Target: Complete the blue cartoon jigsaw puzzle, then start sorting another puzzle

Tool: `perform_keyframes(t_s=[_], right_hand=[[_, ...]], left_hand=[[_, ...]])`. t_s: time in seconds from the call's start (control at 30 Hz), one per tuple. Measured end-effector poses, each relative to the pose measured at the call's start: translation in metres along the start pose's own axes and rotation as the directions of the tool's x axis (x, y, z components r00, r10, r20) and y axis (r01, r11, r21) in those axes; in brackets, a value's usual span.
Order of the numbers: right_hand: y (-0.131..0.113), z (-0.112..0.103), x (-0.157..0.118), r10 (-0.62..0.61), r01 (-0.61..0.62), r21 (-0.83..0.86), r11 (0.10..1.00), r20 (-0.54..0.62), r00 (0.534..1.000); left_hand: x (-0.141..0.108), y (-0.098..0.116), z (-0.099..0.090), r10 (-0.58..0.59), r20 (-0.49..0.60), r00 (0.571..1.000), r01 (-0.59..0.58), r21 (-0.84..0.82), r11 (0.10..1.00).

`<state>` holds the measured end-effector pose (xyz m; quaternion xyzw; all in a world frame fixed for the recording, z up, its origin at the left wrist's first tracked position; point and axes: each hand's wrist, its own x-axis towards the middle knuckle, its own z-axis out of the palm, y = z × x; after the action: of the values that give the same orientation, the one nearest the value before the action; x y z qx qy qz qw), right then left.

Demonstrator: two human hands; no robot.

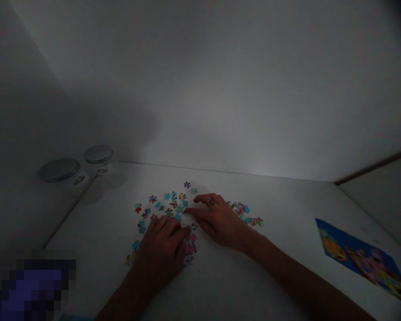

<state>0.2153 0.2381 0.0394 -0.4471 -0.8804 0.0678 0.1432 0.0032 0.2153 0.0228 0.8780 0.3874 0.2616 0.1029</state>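
Many small, brightly coloured, flower-shaped jigsaw puzzle pieces (153,199) lie scattered over the white table. My left hand (163,245) rests palm down among them, fingers bent, thumb stretched apart to the right. Its thumb side touches a pink cluster of pieces (191,244); whatever lies under the palm is hidden. Just right of it, my right hand (217,218), with a ring on one finger, is open, its index finger reaching left onto pieces near a small red one (184,211). More pieces (242,209) lie behind the right hand, partly covered by it.
Two clear jars with grey lids, a nearer jar (62,170) and a farther jar (99,154), stand at the left. A blue picture sheet (361,258) with cartoon figures lies at the right. White walls close off the table (287,209). A blurred-out patch covers the lower left.
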Motion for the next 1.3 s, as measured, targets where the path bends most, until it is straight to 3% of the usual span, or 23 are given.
perform_keyframes(t_s=[0.27, 0.4, 0.53, 0.67, 0.83, 1.13, 1.3], right_hand=[[0.036, -0.007, -0.011, 0.158, -0.163, -0.068, 0.984, -0.083, 0.984], [0.029, -0.007, -0.009, 0.108, -0.111, -0.018, 0.994, -0.115, 0.987], [-0.004, -0.004, 0.003, 0.0, 0.001, 0.088, 0.996, -0.009, 1.0], [-0.02, 0.001, 0.008, -0.034, 0.029, 0.057, 0.998, 0.086, 0.996], [-0.007, 0.0, 0.003, 0.008, -0.009, 0.055, 0.998, 0.025, 1.0], [0.034, 0.002, -0.006, 0.134, -0.143, -0.046, 0.989, -0.157, 0.978], [0.026, 0.004, -0.002, 0.154, -0.162, -0.03, 0.986, -0.184, 0.971]], left_hand=[[0.0, -0.004, -0.004, -0.02, -0.125, 0.992, 0.025, 0.038, 0.999], [-0.002, -0.002, -0.007, -0.001, -0.175, 0.985, 0.008, 0.042, 0.999], [-0.005, 0.004, -0.008, 0.105, -0.123, 0.987, -0.114, -0.07, 0.991], [-0.009, 0.007, -0.005, 0.202, -0.033, 0.979, -0.205, -0.161, 0.965], [-0.013, 0.006, -0.004, 0.213, 0.041, 0.976, -0.202, -0.19, 0.961], [-0.011, 0.006, -0.006, 0.18, 0.02, 0.983, -0.173, -0.194, 0.966], [-0.011, 0.005, -0.005, 0.184, 0.002, 0.983, -0.18, -0.203, 0.962]])
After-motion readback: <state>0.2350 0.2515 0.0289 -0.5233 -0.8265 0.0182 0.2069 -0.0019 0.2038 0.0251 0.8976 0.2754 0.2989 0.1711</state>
